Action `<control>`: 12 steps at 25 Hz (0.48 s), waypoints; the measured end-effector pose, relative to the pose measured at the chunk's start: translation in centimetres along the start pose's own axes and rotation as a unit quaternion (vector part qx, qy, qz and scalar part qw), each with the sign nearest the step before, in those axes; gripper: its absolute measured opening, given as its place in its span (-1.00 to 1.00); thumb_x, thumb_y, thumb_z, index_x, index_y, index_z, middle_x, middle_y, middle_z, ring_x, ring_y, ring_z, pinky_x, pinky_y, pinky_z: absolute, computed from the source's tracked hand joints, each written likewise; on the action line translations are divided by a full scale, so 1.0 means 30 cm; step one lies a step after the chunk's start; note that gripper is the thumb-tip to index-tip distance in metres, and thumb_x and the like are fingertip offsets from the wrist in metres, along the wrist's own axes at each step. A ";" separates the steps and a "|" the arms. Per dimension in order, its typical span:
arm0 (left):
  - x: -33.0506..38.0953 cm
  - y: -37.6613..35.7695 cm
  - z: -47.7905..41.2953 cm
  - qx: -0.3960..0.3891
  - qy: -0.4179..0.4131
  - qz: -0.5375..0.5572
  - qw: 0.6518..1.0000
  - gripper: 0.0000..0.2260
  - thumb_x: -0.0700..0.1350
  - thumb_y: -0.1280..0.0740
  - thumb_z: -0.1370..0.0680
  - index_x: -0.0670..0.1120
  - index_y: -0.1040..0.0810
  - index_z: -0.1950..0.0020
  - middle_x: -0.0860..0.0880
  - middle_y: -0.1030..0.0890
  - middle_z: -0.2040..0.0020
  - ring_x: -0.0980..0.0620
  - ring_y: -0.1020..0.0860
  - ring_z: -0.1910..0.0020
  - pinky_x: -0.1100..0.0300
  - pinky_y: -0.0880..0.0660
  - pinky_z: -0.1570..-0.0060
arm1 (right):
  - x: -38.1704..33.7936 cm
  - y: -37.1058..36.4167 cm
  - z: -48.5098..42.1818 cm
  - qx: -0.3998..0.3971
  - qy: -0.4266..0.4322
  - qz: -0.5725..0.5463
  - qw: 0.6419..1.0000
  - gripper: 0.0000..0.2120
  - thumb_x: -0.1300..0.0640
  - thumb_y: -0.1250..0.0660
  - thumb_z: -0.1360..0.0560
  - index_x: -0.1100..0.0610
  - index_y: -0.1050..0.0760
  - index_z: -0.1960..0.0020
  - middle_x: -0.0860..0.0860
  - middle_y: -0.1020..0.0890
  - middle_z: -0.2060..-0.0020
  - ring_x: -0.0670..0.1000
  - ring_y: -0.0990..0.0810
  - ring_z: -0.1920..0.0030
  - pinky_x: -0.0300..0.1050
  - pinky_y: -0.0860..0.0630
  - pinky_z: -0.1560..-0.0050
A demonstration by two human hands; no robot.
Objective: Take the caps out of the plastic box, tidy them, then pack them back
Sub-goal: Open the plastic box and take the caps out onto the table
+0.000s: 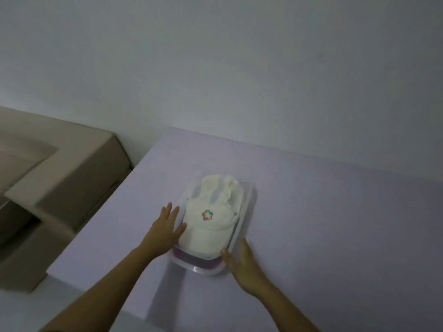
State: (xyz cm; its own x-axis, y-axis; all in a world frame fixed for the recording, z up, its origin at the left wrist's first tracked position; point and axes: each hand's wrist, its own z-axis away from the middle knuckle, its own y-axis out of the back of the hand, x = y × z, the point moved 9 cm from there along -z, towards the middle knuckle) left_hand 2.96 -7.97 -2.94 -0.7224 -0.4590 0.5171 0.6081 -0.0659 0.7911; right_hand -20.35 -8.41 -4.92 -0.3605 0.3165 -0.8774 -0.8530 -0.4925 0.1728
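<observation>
brace the clear plastic box (pixel 249 202) on the counter (pixel 335 212) with the right hand (pixel 242 264), laid open and empty at its near corner. with the left hand (pixel 165 226), straight-fingered, holding nothing, beside the left wall, scoop under the white cap (pixel 211 226) heaped inside just beyond; lift straight, sparing the purple layer (pixel 191 256) beneath.

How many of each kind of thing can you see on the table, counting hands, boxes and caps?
Hands: 2, left hand and right hand, at the box's sides.
Plastic box: 1
White cap with coloured logo: 1 plainly seen; more may lie under it.
Dark purple item beneath: 1, kind unclear.
Total: 5
</observation>
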 end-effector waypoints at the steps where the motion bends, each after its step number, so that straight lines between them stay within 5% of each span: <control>1: -0.059 -0.003 0.011 -0.005 0.053 0.047 0.997 -0.38 0.14 -0.10 -0.59 -0.09 0.03 -0.54 -0.10 0.04 -0.57 -0.13 0.02 -0.55 -0.10 -0.06 -0.48 | -0.006 -0.043 -0.008 -0.014 0.002 -0.020 1.000 -0.32 -0.08 -0.20 -0.55 0.18 0.04 -0.49 -0.09 -0.21 -0.31 -0.08 -0.18 -0.39 -0.42 -0.08 -0.21; 3: -0.144 -0.034 0.040 -0.041 0.131 0.170 0.976 -0.35 0.14 -0.19 -0.56 -0.09 -0.01 -0.53 -0.14 -0.11 -0.55 -0.20 -0.20 -0.48 -0.15 -0.26 -0.39 | 0.008 -0.074 -0.029 0.016 0.005 -0.021 1.000 -0.39 0.00 -0.30 -0.51 0.09 -0.09 -0.44 -0.13 -0.30 -0.26 -0.12 -0.32 -0.24 -0.40 -0.19 -0.15; 6: -0.139 -0.081 0.076 -0.086 0.138 0.322 0.933 -0.30 0.20 -0.29 -0.46 -0.08 -0.15 -0.48 -0.14 -0.32 -0.42 -0.14 -0.46 -0.20 -0.08 -0.58 -0.06 | 0.030 -0.090 -0.043 0.070 -0.001 -0.025 0.997 -0.40 0.06 -0.41 -0.44 0.09 -0.20 -0.36 0.06 -0.46 -0.29 0.00 -0.47 -0.19 -0.25 -0.35 -0.11; 10: -0.028 -0.124 0.084 -0.084 0.091 0.328 0.936 -0.24 0.29 -0.32 -0.36 -0.07 -0.23 -0.43 -0.09 -0.41 -0.28 -0.10 -0.52 -0.12 0.00 -0.63 0.07 | 0.061 0.030 -0.014 0.095 -0.023 -0.086 0.992 -0.34 0.17 -0.41 -0.45 0.17 -0.15 -0.44 -0.02 -0.39 -0.21 -0.06 -0.37 -0.16 -0.24 -0.30 -0.16; 12: 0.067 -0.198 0.111 -0.101 0.071 0.331 0.935 -0.37 0.21 -0.32 -0.46 -0.06 -0.24 -0.41 -0.08 -0.42 -0.26 -0.08 -0.54 -0.09 0.02 -0.64 0.09 | 0.107 0.149 0.027 0.133 -0.030 -0.112 0.984 -0.20 0.05 -0.48 -0.36 0.15 -0.14 -0.46 -0.02 -0.37 -0.32 0.00 -0.37 -0.28 -0.10 -0.30 -0.33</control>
State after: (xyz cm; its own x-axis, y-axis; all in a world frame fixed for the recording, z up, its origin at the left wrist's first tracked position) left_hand -3.19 -5.54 -5.50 -0.1226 -0.5710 0.8117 0.9669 0.1157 0.2275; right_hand -25.61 -8.95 -6.60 -0.1669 0.4442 -0.8802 -0.9793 -0.1783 0.0958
